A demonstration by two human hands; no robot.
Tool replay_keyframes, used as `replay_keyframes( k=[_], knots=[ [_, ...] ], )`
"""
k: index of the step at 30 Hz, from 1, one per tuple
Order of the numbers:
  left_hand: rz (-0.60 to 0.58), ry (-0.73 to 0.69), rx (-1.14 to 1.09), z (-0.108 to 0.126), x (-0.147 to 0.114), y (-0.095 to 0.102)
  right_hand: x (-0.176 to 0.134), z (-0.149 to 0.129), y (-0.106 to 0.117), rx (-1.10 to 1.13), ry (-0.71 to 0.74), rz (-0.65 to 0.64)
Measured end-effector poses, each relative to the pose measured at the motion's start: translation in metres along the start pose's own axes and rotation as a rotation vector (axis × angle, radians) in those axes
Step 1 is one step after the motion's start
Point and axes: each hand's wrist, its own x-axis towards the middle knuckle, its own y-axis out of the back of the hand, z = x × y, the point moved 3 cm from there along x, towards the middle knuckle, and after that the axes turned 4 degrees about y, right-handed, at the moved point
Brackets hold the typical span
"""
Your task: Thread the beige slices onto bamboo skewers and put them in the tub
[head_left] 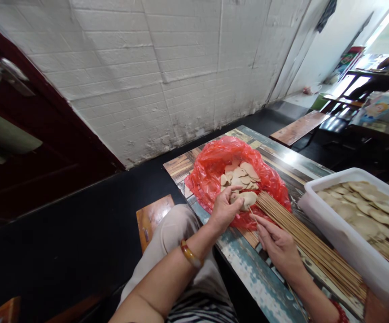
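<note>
My left hand (227, 205) pinches a pale, flat, roundish food slice (249, 199) between thumb and fingers, at the near edge of an open red plastic bag (211, 166). More such slices (243, 176) lie heaped inside the bag. In my right hand (278, 242) is a thin wooden skewer (252, 215), its tip at the slice's lower edge. How deep the tip goes into the slice I cannot tell. A bundle of bare skewers (312, 244) lies beside my right hand, its far end against the bag.
A white plastic tub (310, 197) holding skewered slices stands right of the bundle. The patterned table (241, 251) has its near edge by my knees. A wooden stool (154, 215) is at left, a bench (298, 128) beyond, and a white wall (147, 80) behind.
</note>
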Motion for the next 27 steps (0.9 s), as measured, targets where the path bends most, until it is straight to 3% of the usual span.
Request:
replay_keyframes(
  k=[4,9,16,23,27],
  knots=[
    [-0.004,-0.133,0.144,0.003,0.001,0.0,0.0,-0.001,0.0,0.075,-0.069,-0.036],
    [0.027,-0.19,0.254,0.003,0.002,0.002,0.001,-0.002,0.0,0.114,-0.108,-0.044],
    [-0.056,-0.015,0.021,-0.006,0.007,0.003,-0.001,0.005,-0.001,0.129,-0.093,-0.036],
    [-0.142,0.034,-0.1,-0.01,0.01,0.002,0.0,0.002,0.0,0.114,-0.078,-0.032],
    [-0.127,0.025,-0.138,-0.01,0.009,0.003,0.0,0.002,-0.001,0.095,-0.079,-0.044]
  ],
)
